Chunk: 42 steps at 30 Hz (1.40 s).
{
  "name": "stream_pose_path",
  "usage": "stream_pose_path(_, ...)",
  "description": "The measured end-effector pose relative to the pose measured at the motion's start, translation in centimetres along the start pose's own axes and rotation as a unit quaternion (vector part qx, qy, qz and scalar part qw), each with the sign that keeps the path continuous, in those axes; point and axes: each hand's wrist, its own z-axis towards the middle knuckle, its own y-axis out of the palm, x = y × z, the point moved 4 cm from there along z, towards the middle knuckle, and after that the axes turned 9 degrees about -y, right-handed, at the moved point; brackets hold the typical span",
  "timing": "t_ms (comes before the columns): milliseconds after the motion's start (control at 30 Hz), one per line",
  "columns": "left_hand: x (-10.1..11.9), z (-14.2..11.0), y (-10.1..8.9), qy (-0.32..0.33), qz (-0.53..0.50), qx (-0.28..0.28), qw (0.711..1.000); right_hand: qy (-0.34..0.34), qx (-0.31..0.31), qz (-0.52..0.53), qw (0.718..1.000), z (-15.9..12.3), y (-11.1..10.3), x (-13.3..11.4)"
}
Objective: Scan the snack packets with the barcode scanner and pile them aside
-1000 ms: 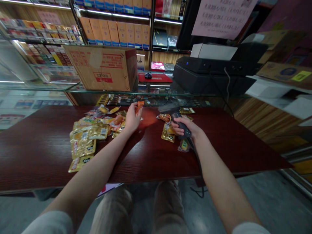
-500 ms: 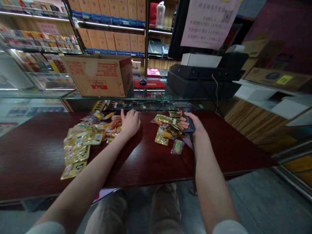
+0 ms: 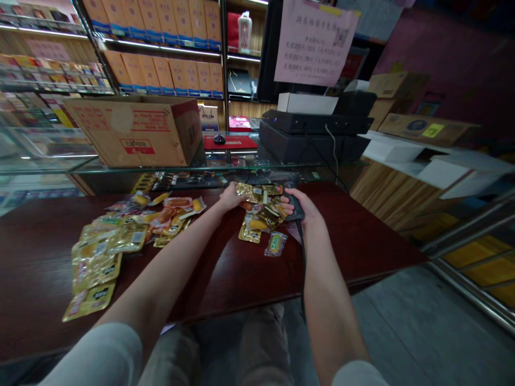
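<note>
Clenched around black corded barcode scanner (image 3: 296, 208): right hand (image 3: 302, 212), forearm rising from 6 o'clock, wrist slightly bent. Gold snack packets (image 3: 257, 214) at 9 o'clock of that grip, touching its fingers. Left hand (image 3: 230, 197) palm down, fingers at pile's 9 o'clock edge; grasp or release, cannot tell. Second packet heap (image 3: 120, 236) further toward 9 o'clock on dark red wood counter (image 3: 354, 252).
</note>
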Motion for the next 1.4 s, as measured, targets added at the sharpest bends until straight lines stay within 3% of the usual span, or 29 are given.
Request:
stream_pose_path(100, -0.5, -1.3, -3.2, 0.005, -0.099, 0.030, 0.995, 0.005, -0.023, -0.004, 1.000, 0.3, 0.9, 0.4)
stream_pose_path(200, -1.0, -3.6, -6.7, 0.011, -0.195, 0.002, 0.981, 0.012, -0.063, -0.002, 0.998, 0.5, 2.9, 1.7)
stream_pose_path(333, -2.1, -7.1, -10.3, 0.002, -0.230, 0.025, 0.973, 0.042, -0.131, -0.011, 0.990, 0.6, 6.2, 4.5)
stream_pose_path(500, -3.0, -8.7, -11.4, -0.022, -0.213, 0.036, 0.976, 0.066, -0.184, -0.016, 0.981, 0.6, 7.5, 6.3)
stream_pose_path(767, -2.8, -8.7, -12.1, 0.021, -0.133, 0.003, 0.991, 0.069, -0.213, -0.021, 0.974, 0.2, 7.2, 6.0)
stream_pose_path(867, -3.1, -8.7, -12.5, 0.022, -0.058, 0.056, 0.997, 0.055, -0.201, -0.024, 0.978, 0.1, 7.0, 5.6)
stream_pose_path(967, -2.9, -9.2, -13.5, 0.018, 0.093, 0.159, 0.983, 0.035, -0.165, -0.035, 0.985, -0.1, 6.1, 4.2)
stream_pose_path(1133, -2.4, -10.6, -15.1, -0.028, 0.349, 0.285, 0.892, 0.000, -0.079, -0.074, 0.994, -0.7, 3.1, 1.1)
stream_pose_path(1200, -2.1, -10.9, -14.9, -0.019, 0.398, 0.305, 0.865, -0.016, -0.043, -0.079, 0.996, -1.0, 1.7, 0.1)
stream_pose_path(1267, -1.3, -10.5, -13.6, 0.026, 0.418, 0.282, 0.863, -0.024, -0.014, -0.079, 0.996, -1.3, 0.5, -0.5)
stream_pose_path(1333, -0.3, -9.6, -10.9, 0.096, 0.424, 0.202, 0.878, -0.024, 0.009, -0.079, 0.997, -1.5, -0.6, -0.8)
stream_pose_path(1400, 0.7, -8.2, -7.4, 0.161, 0.422, 0.085, 0.888, -0.019, 0.029, -0.077, 0.996, -1.8, -1.5, -1.1)
